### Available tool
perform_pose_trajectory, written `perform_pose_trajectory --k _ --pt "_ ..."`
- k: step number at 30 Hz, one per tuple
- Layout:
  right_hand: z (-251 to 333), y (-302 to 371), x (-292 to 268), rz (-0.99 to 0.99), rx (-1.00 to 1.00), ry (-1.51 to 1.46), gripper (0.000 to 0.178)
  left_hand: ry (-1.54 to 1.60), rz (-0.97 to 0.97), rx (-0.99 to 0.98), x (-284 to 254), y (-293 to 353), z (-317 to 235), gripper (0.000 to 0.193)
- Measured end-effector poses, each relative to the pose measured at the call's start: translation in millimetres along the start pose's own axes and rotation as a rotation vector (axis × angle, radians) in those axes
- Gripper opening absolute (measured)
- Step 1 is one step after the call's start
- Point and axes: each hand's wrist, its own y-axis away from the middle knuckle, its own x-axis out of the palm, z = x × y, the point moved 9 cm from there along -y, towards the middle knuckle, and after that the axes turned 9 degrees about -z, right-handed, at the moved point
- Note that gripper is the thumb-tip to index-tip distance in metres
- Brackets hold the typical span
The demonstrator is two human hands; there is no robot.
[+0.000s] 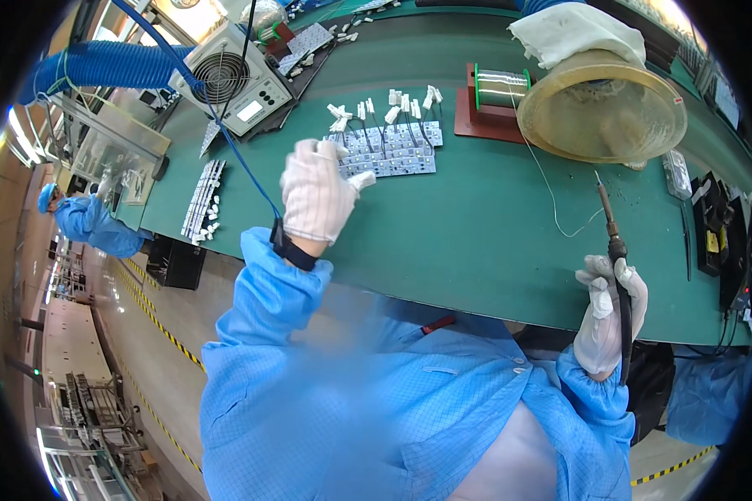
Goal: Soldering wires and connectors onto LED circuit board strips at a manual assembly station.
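My left hand (316,192), in a pale striped glove with a dark wrist strap, is at the left end of a panel of small white circuit boards (405,160). Its thumb is stretched away from the other fingers, near the panel's lower edge; the fingertips are partly hidden. Short dark wires with white connectors (395,107) stick up from the panel's far side. In my gloved right hand (607,313) is a soldering iron (615,242), its tip pointing away from me. Thin solder wire (546,179) runs from a spool (501,88) and loops near the iron.
Behind the iron stands a large yellowish fume hood (602,113) with a white cloth (576,33) over it. A fan unit (230,79) and blue hose (109,68) occupy the back left. Another board strip (202,200) lies left. Another person (96,221) is beyond the green bench (459,242).
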Motion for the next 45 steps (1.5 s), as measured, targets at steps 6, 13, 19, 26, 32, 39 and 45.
perform_pose_trajectory --k 6,13,19,26,32,39,45 --pt "1.9 0.2 3.2 0.045 -0.01 0.029 0.027 0.127 0.067 0.066 44.7 0.8 -2.0 0.046" --pt "2.2 -1.2 9.4 0.066 -0.048 0.087 0.021 0.057 0.02 0.106 127.1 -70.1 20.0 0.055" --pt "8.8 -3.3 1.9 -0.021 -0.064 0.129 0.017 -0.01 0.045 -0.284 193.6 -150.4 12.6 0.057" --pt "-7.4 -8.8 -3.4 0.106 -0.048 -0.024 0.023 0.53 0.207 -0.122 185.6 -140.9 -15.3 0.056" --pt "13.1 -13.8 -4.4 0.161 -0.136 0.061 0.02 0.641 0.244 -0.124 63.3 -72.3 67.4 0.051" --pt "24.4 -13.7 -0.2 0.079 -0.161 0.115 0.023 -0.502 0.219 -0.614 7.2 88.5 391.8 0.026" --pt "23.1 -15.2 0.9 0.079 -0.183 0.129 0.023 0.051 0.13 -0.859 20.4 126.8 395.0 0.033"
